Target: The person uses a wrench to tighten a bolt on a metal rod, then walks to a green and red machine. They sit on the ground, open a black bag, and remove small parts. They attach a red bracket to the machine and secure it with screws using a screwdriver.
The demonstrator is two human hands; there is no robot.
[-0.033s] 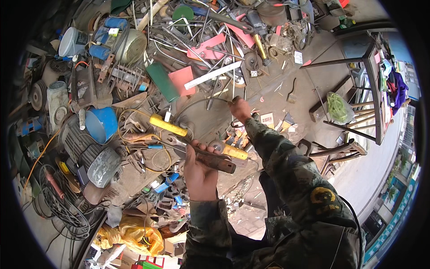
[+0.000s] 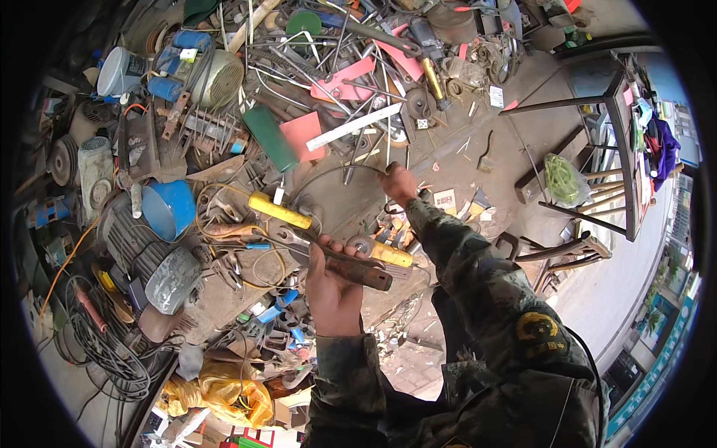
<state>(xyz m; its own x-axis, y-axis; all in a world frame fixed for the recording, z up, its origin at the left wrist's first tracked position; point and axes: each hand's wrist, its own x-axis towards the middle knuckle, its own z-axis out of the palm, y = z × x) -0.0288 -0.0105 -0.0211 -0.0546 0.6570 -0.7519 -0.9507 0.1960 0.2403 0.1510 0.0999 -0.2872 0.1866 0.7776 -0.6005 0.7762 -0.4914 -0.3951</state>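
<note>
the left hand (image 2: pixel 334 287) has its grip closed round a rusty bar-like tool (image 2: pixel 351 266), held level above a ground heaped with scrap metal (image 2: pixel 299 82), just by a yellow-handled tool (image 2: pixel 280 211). farther out the right hand (image 2: pixel 398 184) is closed on the end of a thin curved wire (image 2: pixel 336 173) that arcs over the junk. from where things lie the work looks barely under way: both pieces are in hand but well apart, nothing joined or set down
</note>
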